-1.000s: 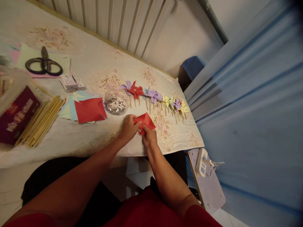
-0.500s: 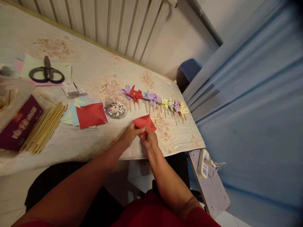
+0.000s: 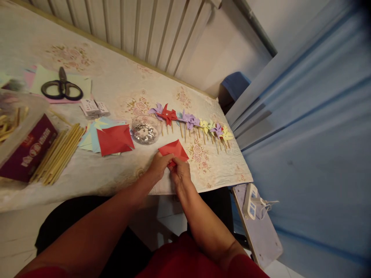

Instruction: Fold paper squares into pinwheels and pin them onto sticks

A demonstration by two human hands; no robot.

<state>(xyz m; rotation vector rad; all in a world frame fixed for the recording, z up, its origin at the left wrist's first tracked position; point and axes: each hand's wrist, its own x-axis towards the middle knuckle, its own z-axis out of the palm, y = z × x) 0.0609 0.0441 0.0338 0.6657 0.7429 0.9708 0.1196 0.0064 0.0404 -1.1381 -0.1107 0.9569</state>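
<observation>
A square of red paper (image 3: 177, 148) is held between both hands over the front part of the table. My left hand (image 3: 159, 164) grips its near left side, thumb lying on top. From the near side my right hand (image 3: 181, 172) pinches the same sheet, its thumb close to the left one. The fingers under the paper are hidden. Just beyond the hands sits a clear round dish of shiny metal pins (image 3: 145, 133). Left of the dish, another red paper square (image 3: 115, 139) with slit corners tops a pile of light blue and pale green papers (image 3: 90, 135).
Finished paper pinwheels (image 3: 189, 120) on sticks lie in a row behind the hands. At left are a bundle of sticks (image 3: 59, 154), a plastic box with a purple label (image 3: 31, 148), small white boxes (image 3: 94, 108) and scissors (image 3: 62, 89). A power strip (image 3: 251, 200) rests beyond the right edge.
Both hands and the red paper have shifted slightly left, and the thumbs have come closer together on the sheet. The camera view has moved a little.
</observation>
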